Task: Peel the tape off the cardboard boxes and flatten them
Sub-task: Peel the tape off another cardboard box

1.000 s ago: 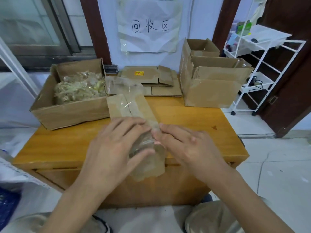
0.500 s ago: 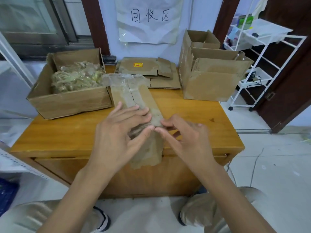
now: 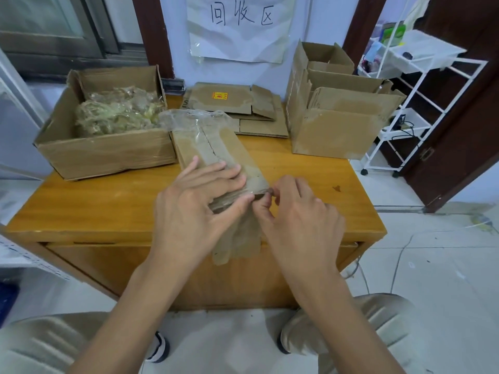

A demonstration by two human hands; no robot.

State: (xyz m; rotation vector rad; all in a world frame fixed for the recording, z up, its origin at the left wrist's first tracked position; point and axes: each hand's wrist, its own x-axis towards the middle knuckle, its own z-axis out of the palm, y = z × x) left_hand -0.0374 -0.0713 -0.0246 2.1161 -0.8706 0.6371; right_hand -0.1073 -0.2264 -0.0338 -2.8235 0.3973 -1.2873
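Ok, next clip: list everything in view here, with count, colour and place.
flattened box: one, brown, table centre, clear tape partly peeled
tape-scrap box: one, brown, table left, holding peeled tape
flat cardboard stack: one, brown, table rear
open boxes: about three, brown, table right
table: one, yellow wood
paper sign: one, white, wall
wire rack: one, white, right
left hand: presses on flattened box
right hand: fingers pinch at box's near corner

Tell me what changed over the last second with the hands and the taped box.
The right hand shifted from lying over the small box's near end to pinching at its right corner. The left hand stayed pressed on top. The tape-filled box, flattened stack and open boxes stayed put.
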